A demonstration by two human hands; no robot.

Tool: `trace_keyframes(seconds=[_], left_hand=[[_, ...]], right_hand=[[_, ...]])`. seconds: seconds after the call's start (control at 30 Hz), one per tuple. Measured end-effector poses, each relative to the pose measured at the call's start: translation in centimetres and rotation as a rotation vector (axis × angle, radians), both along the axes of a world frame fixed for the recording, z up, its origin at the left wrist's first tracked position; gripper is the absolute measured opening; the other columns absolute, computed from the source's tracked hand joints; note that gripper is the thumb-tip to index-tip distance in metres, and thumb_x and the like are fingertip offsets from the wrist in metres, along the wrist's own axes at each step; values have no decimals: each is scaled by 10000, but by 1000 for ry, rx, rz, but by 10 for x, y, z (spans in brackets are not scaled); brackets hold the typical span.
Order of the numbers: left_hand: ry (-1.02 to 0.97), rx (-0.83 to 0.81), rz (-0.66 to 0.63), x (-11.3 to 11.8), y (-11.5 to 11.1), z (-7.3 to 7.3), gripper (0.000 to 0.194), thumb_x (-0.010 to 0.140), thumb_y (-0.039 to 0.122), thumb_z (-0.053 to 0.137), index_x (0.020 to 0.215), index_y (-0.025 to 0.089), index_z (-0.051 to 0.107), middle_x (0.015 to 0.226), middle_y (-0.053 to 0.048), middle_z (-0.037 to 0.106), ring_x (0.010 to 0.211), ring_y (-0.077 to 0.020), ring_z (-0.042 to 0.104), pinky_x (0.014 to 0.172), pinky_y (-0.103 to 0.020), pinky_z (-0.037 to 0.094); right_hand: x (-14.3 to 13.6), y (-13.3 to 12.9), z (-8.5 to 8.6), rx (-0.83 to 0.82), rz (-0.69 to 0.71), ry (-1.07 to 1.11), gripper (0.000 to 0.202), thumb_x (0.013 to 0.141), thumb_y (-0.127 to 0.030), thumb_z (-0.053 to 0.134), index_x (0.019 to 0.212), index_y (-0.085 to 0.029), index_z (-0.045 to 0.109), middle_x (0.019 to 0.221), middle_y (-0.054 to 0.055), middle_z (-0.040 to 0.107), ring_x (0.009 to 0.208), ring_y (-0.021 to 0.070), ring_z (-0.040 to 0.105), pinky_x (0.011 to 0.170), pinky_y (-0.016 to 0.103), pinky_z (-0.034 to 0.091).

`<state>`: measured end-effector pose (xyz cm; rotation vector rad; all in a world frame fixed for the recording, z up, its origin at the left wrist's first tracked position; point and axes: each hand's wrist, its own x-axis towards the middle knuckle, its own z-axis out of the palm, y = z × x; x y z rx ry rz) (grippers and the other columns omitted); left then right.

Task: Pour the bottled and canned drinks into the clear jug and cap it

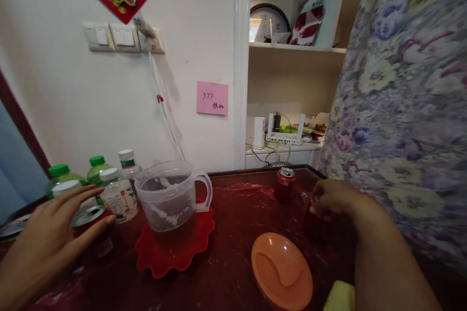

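Dark red table (pixel 233 272) held a jug (pixel 168 200) and lid (pixel 281 271); left hand (pixel 47 240) lay open against a can (pixel 91 226), right hand (pixel 333 199) gripped another can (pixel 316 221).

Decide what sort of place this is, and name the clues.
Probably a home dining corner: a dark red table with a clear pitcher on it, a wall clock on shelves, and a router.

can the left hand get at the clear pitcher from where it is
Probably yes: the left hand rests on a can beside the clear pitcher, and nothing stands between them.
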<state>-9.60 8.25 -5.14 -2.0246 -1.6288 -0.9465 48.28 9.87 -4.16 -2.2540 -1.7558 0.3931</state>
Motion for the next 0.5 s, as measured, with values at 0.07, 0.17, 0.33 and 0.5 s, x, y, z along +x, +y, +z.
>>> trace_keyframes(seconds=[0.07, 0.17, 0.33, 0.5], left_hand=[[-47, 20, -63, 26, -13, 5, 498, 848, 646, 542, 1314, 476, 503, 1385, 42, 570, 1294, -417, 505, 1121, -678, 368], [-138, -107, -195, 66, -33, -1, 497, 864, 581, 615, 1332, 443, 521, 1438, -2, 553, 1326, -386, 508, 1115, -626, 427], [-204, -239, -357, 110, -67, -28, 544, 890, 469, 665, 1410, 404, 518, 1532, -30, 511, 1367, -334, 529, 1118, -466, 495], [-311, -368, -445, 126, -94, -32, 652, 841, 511, 725, 1450, 436, 503, 1519, -28, 546, 1360, -344, 547, 1100, -455, 520]], right_hand=[[-10, -8, 14, 21, 51, -2, 221, 698, -231, 834, 848, -191, 678, 771, 44, 705, 696, 207, 662, 631, 324, 505], [-31, -21, 35, 114, 182, 47, 285, 717, -341, 773, 953, -217, 672, 902, 63, 737, 841, 267, 685, 700, 346, 482], [-93, -42, 55, 206, 435, 205, 398, 785, -492, 696, 1098, -259, 621, 916, 6, 731, 829, 233, 670, 685, 317, 463], [-167, -68, 66, 203, 671, 391, 255, 762, -351, 728, 1002, -300, 660, 909, -58, 718, 824, 192, 644, 675, 294, 425]])
